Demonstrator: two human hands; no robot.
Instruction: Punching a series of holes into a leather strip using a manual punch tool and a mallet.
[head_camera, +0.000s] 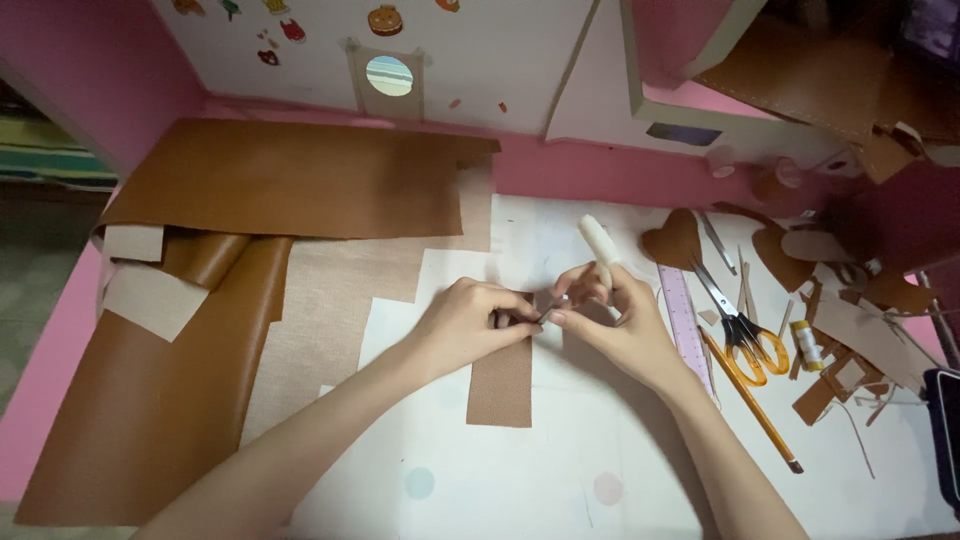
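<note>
Pinching: fingers (505, 318) of the left hand (462, 325) close narrow on the top edge of a brown strip (502, 385), holding it down flat.
Right hand: right hand (612, 322) wraps a pale-handled tool (598, 245), fingers shut round the handle; its small metal tip meets the strip's top edge just beside the left fingertips (tip too small to tell blade from point).
Step in hand: judged as fine work at the strip's upper end, trimming or marking, both hands braced close together.
Next move calls for: a steady pinch and a short, controlled stroke; the two sets of fingertips nearly touch, so little room for a slip.
Strip: rectangular, matte, woven-looking backing side up, lying on the white sheet at the middle of the tabletop (520, 480).
Large sheet: tan faux leather (150, 400), smooth with a slight sheen, partly rolled at left, beige fabric backing showing where it folds.
Right side: orange-handled scissors (740, 325), a lilac ruler (685, 320), a long pencil (755, 405), a small yellow thread spool (806, 342).
Offcuts: brown scraps (850, 330), one heart-shaped piece (675, 240), slivers scattered well apart from the hands.
Surround: pink tabletop edge, white card wall behind.
</note>
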